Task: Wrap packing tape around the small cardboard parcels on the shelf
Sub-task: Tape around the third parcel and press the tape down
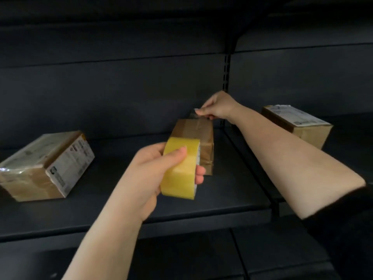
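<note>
No text can be read. The left parcel (47, 165) carries a white printed label (70, 164) on its side, and the right parcel (298, 126) carries one (292, 116) on top, but both prints are too blurred.

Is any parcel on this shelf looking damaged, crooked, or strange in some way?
Nothing looks damaged. The left parcel sits skewed to the shelf edge. The middle parcel stands on end while the right hand pinches tape at its top; that fits taping.
</note>
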`<move>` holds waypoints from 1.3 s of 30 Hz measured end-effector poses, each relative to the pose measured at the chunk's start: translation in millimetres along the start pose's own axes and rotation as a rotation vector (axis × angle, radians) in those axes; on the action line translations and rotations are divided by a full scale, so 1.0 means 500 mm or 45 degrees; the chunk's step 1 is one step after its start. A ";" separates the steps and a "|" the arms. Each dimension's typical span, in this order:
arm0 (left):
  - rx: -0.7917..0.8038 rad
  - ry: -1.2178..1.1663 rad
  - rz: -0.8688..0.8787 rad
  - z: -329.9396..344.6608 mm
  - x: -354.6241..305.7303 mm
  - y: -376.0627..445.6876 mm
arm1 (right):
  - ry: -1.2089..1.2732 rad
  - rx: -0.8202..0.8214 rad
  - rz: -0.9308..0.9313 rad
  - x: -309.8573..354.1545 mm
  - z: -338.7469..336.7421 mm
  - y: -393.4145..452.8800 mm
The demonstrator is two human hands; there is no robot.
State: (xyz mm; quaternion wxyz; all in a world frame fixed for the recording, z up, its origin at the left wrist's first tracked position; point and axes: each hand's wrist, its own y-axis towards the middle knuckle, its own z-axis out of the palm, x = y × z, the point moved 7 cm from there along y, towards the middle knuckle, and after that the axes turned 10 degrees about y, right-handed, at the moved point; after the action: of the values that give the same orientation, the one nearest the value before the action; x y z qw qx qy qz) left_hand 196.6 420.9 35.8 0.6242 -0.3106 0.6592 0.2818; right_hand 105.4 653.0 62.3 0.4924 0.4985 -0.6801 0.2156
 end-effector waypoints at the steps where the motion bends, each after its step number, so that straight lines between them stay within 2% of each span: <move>1: 0.004 0.016 0.006 0.001 0.000 0.000 | -0.010 0.011 0.002 -0.001 0.001 0.000; 14: -0.005 0.018 0.063 -0.011 0.010 0.016 | -0.205 0.055 0.035 -0.007 0.016 0.005; 24: 0.009 0.020 0.047 -0.011 0.002 0.009 | -0.141 0.018 0.091 -0.014 0.010 0.004; 29: 0.011 0.051 0.028 -0.016 0.003 0.007 | 0.009 -0.039 0.162 -0.031 0.009 -0.001; 35: -0.001 0.075 0.033 -0.018 0.008 0.007 | 0.374 -0.013 0.463 -0.087 0.037 -0.005; 37: 0.001 0.075 0.042 -0.018 0.008 0.007 | 0.418 -0.128 0.411 -0.089 0.034 -0.003; 39: -0.005 0.072 0.044 -0.021 0.010 0.009 | 0.337 -0.239 0.217 -0.072 0.023 -0.006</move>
State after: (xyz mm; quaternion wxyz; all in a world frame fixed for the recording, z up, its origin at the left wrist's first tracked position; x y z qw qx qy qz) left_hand 186.2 415.7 31.6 0.5998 -0.3081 0.6813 0.2850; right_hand 103.6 659.8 24.9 0.6019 0.3580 -0.6664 0.2558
